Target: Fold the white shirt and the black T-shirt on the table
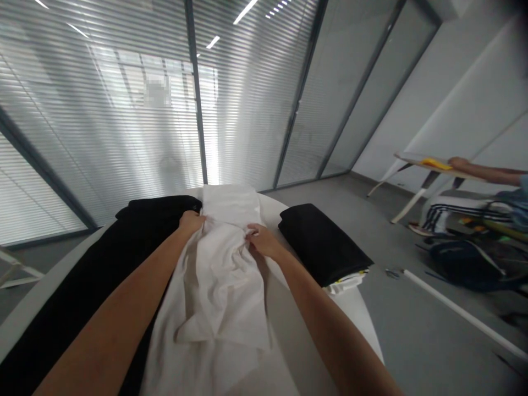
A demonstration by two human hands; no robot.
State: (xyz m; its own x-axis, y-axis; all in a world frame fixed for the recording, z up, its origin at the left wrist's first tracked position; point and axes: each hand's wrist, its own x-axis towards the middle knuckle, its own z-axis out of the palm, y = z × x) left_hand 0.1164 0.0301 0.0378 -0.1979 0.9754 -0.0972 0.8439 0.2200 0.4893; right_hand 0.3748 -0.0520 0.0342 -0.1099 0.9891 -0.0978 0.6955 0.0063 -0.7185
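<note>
A long white garment (pixel 226 269), its exact kind unclear, lies lengthwise on a white round-edged table (pixel 371 335). Its far end is flat and smooth, while the nearer part is rumpled in loose folds. My left hand (pixel 192 221) is closed on the cloth's left edge, and my right hand (pixel 260 240) pinches the right edge at about the same height. Beside my left arm stretches a black garment (pixel 94 275), spread long and partly hidden by that arm. A neatly folded black cloth stack (pixel 324 242) sits to the right, with white and yellow showing beneath it.
Glass partitions with blinds (pixel 247 110) stand behind the table. At the right, a seated person's hand (pixel 458 163) rests by yellow cloth (pixel 436 164) on another table. A dark bag (pixel 466 261) and a white pole (pixel 462 311) lie on the floor.
</note>
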